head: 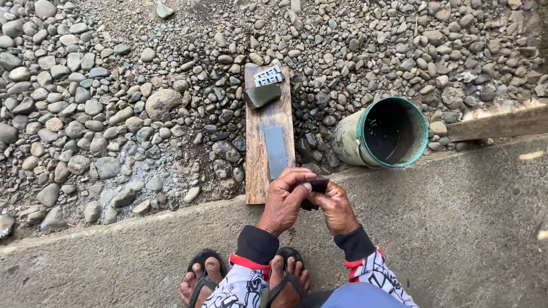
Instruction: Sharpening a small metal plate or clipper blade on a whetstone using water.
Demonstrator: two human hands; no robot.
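Holding a small dark flat rectangular object (315, 186) between them, the left hand (283, 202) and the right hand (335, 208) meet above the near end of a long brown wooden plank (257, 159). Both grips are closed on this object, with the fingers curled around its edges, and it sits just over the grey concrete ledge (456, 217). On the plank lies a grey rectangular sharpening stone (276, 151), just beyond the hands. Farther on the plank there is a dark green wedge-shaped piece (262, 95), and at the far end a small flat grey patterned piece (269, 76). To the right of the plank a green plastic bucket (381, 134) lies tilted on the grey river pebbles (85, 114). Near the bottom, two feet in black sandals (245, 279) stand on the ledge.
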